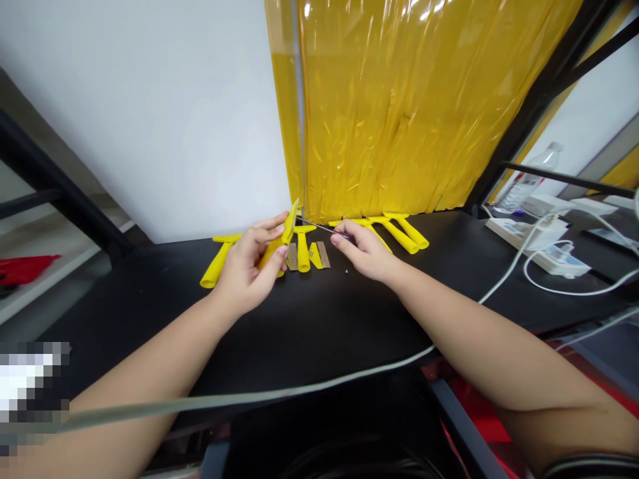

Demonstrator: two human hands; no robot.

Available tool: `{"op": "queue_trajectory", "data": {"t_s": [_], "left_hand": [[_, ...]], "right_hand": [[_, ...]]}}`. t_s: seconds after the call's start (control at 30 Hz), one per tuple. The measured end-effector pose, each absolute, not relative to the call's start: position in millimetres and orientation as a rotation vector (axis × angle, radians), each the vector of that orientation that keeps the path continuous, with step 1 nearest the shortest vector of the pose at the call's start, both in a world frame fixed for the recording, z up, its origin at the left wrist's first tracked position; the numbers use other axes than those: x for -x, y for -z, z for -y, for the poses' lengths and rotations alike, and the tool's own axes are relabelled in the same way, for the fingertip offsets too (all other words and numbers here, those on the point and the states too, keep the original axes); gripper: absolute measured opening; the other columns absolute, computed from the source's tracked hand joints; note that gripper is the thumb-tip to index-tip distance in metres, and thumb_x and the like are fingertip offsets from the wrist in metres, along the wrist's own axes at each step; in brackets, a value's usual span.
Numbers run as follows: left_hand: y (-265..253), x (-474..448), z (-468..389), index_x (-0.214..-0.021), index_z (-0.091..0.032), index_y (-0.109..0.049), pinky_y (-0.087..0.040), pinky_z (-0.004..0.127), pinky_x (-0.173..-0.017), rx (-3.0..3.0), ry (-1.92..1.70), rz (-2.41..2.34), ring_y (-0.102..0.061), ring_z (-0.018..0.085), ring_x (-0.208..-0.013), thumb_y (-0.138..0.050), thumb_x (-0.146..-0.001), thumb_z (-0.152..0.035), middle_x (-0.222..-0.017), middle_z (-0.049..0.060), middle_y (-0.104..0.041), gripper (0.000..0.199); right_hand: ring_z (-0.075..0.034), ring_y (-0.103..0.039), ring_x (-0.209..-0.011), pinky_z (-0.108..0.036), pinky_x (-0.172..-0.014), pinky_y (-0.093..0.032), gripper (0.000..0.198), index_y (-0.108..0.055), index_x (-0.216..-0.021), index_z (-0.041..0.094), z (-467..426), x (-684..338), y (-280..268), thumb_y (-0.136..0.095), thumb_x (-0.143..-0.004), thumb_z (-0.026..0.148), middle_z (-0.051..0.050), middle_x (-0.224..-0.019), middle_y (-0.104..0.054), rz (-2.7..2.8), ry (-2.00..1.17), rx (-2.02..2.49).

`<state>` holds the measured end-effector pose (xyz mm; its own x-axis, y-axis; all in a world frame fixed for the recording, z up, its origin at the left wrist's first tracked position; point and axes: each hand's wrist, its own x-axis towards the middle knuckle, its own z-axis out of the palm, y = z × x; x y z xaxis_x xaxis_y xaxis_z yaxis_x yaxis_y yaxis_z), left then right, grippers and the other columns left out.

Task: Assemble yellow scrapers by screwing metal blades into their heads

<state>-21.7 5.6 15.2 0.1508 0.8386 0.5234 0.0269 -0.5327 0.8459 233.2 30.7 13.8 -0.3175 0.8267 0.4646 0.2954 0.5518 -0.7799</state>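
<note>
the yellow scraper (289, 229), likely light and stiff, best held by its tubular handle (270, 253), is clasped by the left hand (253, 259) above the tabletop (319, 332), while the right hand (365, 250) pinches a slim screwdriver (319, 227).

Yellow tool (289, 227) raised, tilted; thin rod (317, 225), perhaps screwdriver, slanting toward it.

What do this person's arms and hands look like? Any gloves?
The left hand and right hand have no gloves; no rings or watch show. The forearms are uncovered. A dark edge with pale stripes, probably a sleeve, shows on the right arm.
</note>
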Motion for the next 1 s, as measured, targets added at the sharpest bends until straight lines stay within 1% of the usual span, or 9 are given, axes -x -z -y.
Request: {"op": "queue_trajectory", "data": {"t_s": [0.07,0.13,0.3,0.4,0.5,0.57,0.63,0.8,1.0], "left_hand": [[-15.6,20.8,-7.7,-0.107,-0.025,-0.057,-0.054,0.025,-0.052,-1.83,-1.447,-0.801,-0.064,0.009,-0.064,-0.078,-0.086,-0.027,-0.156,0.012,-0.054,0.03],[-14.8,19.6,-8.3,-0.108,-0.026,-0.057,-0.053,0.024,-0.052,-1.921,-1.453,-0.757,-0.063,0.008,-0.062,-0.075,-0.088,-0.025,-0.156,0.012,-0.055,0.027],[-11.5,21.3,-5.1,-0.1,-0.024,-0.058,-0.055,0.026,-0.054,-1.853,-1.52,-0.749,-0.063,0.009,-0.062,-0.082,-0.081,-0.02,-0.153,0.012,-0.057,0.031],[-11.9,25.4,-4.2,-0.098,-0.025,-0.06,-0.055,0.027,-0.055,-1.831,-1.545,-0.784,-0.069,0.013,-0.072,-0.082,-0.078,-0.019,-0.153,0.011,-0.056,0.03],[-12.2,28.3,-6.5,-0.099,-0.025,-0.062,-0.056,0.028,-0.057,-1.853,-1.478,-0.822,-0.073,0.02,-0.085,-0.083,-0.077,-0.019,-0.15,0.013,-0.058,0.03],[-10.7,27.9,-9.5,-0.103,-0.025,-0.061,-0.056,0.028,-0.055,-1.897,-1.404,-0.808,-0.071,0.017,-0.078,-0.081,-0.08,-0.02,-0.149,0.014,-0.058,0.031],[-8.4,26.0,-13.2,-0.111,-0.025,-0.057,-0.053,0.026,-0.05,-1.931,-1.353,-0.784,-0.067,0.012,-0.066,-0.077,-0.085,-0.021,-0.143,0.013,-0.062,0.033],[-8.1,20.4,-21.9,-0.11,-0.026,-0.045,-0.048,0.021,-0.043,-1.712,-1.314,-0.771,-0.068,0.012,-0.058,-0.075,-0.089,-0.029,-0.099,0.0,-0.066,0.038],[-14.4,15.8,-21.8,-0.111,-0.024,-0.043,-0.05,0.022,-0.045,-1.417,-1.198,-0.794,-0.067,0.013,-0.053,-0.075,-0.087,-0.028,-0.083,-0.002,-0.067,0.04]], "right_hand": [[-0.015,-0.046,-0.069,-0.03,-0.068,-0.038,0.032,-0.055,-0.087,0.022,-29.2,-235.6,-15.4,-0.055,-0.1,0.051,0.001,-0.073,-0.051,1.95,-0.466,0.912],[-0.015,-0.045,-0.066,-0.03,-0.066,-0.037,0.035,-0.054,-0.081,0.021,-28.4,-237.2,-17.4,-0.052,-0.102,0.049,0.001,-0.07,-0.05,1.962,-0.489,0.913],[-0.009,-0.025,-0.05,-0.025,-0.048,-0.024,0.051,-0.039,-0.07,0.023,-27.6,-239.3,-22.8,-0.061,-0.095,0.062,0.008,-0.058,-0.03,1.764,-1.176,0.768],[-0.007,-0.016,-0.046,-0.023,-0.045,-0.019,0.049,-0.04,-0.073,0.024,-26.1,-240.3,-26.4,-0.065,-0.092,0.061,0.012,-0.056,-0.022,1.676,-1.457,0.703],[-0.009,-0.035,-0.045,-0.024,-0.048,-0.035,0.034,-0.051,-0.08,0.021,-25.4,-242.5,-29.4,-0.056,-0.099,0.049,0.009,-0.054,-0.037,1.838,-1.513,0.73],[-0.012,-0.054,-0.057,-0.027,-0.059,-0.047,0.019,-0.057,-0.088,0.019,-26.9,-246.5,-30.7,-0.053,-0.098,0.034,0.002,-0.065,-0.058,1.994,-1.421,0.796],[-0.014,-0.062,-0.068,-0.028,-0.067,-0.05,0.008,-0.059,-0.091,0.019,-30.1,-253.1,-31.2,-0.051,-0.094,0.021,-0.002,-0.079,-0.068,2.126,-1.209,0.928],[-0.016,-0.063,-0.072,-0.028,-0.067,-0.045,0.008,-0.07,-0.085,0.02,-39.5,-267.0,-24.8,-0.065,-0.082,0.014,-0.002,-0.082,-0.073,2.402,-0.519,1.308],[-0.017,-0.058,-0.06,-0.03,-0.06,-0.041,0.015,-0.072,-0.072,0.021,-42.0,-251.8,-6.3,-0.08,-0.071,0.009,-0.002,-0.067,-0.068,2.455,-0.462,1.424]]}}
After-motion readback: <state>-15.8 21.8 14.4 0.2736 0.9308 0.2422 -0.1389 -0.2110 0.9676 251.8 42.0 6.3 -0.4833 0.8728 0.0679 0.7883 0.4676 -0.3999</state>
